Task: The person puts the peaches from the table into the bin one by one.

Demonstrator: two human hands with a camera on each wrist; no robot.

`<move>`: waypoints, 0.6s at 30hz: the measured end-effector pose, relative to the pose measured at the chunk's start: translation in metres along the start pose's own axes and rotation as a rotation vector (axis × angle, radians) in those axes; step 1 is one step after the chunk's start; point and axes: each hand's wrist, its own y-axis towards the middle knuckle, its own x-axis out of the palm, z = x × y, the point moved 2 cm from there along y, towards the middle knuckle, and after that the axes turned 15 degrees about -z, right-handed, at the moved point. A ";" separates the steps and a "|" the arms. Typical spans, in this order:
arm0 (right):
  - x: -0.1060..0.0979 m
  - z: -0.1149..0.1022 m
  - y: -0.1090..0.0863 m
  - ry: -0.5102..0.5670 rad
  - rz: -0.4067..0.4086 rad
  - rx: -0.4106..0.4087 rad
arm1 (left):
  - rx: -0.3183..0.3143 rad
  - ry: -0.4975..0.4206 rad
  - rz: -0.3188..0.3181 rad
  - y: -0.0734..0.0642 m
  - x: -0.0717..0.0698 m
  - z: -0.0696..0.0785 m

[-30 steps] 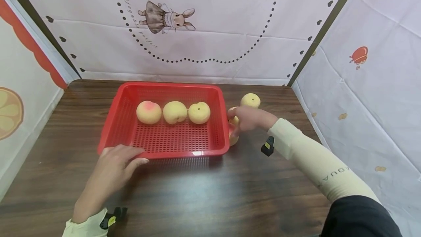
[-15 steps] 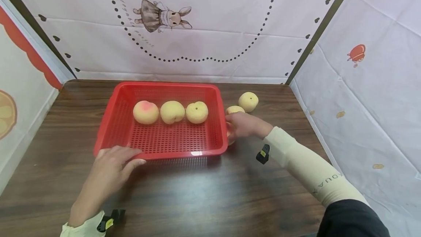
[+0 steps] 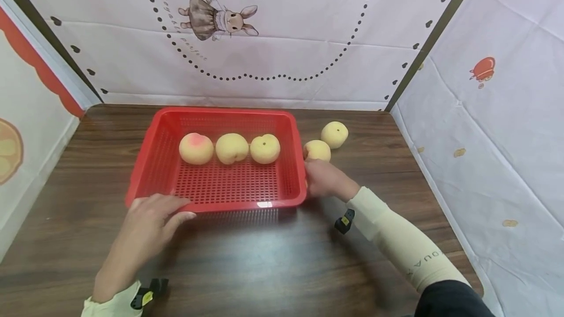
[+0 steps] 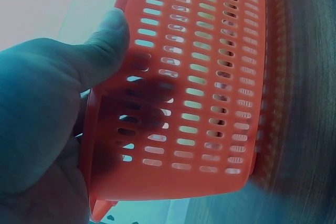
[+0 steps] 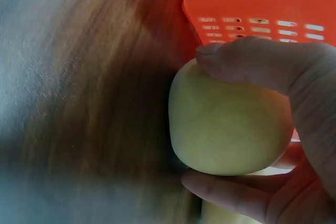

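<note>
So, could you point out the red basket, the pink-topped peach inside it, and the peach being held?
Red basket (image 3: 226, 184), head view: bare perforated floor.
Pink-topped peach (image 3: 196, 150), head view: yellow area below the pink.
Held peach (image 5: 231, 124), right wrist view: its visible middle.

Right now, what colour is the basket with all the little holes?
The basket is red; the head view shows it best.

The left hand (image 3: 152, 224) is held with its back upward, its thumb (image 3: 179, 220) parted from its fingers (image 3: 165, 203) in a grip; the right hand (image 3: 326, 178) is curled into a pinch, its sleeved forearm (image 3: 401, 242) angled inward.
</note>
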 end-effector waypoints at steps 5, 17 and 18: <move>0.007 -0.004 -0.003 0.015 0.086 -0.004 | -0.007 0.001 -0.001 -0.002 0.000 0.001; 0.018 -0.005 -0.009 0.108 0.174 -0.019 | -0.008 0.002 -0.016 -0.003 -0.001 -0.001; 0.019 -0.005 -0.010 0.111 0.178 -0.022 | -0.010 0.001 -0.017 -0.003 -0.001 -0.001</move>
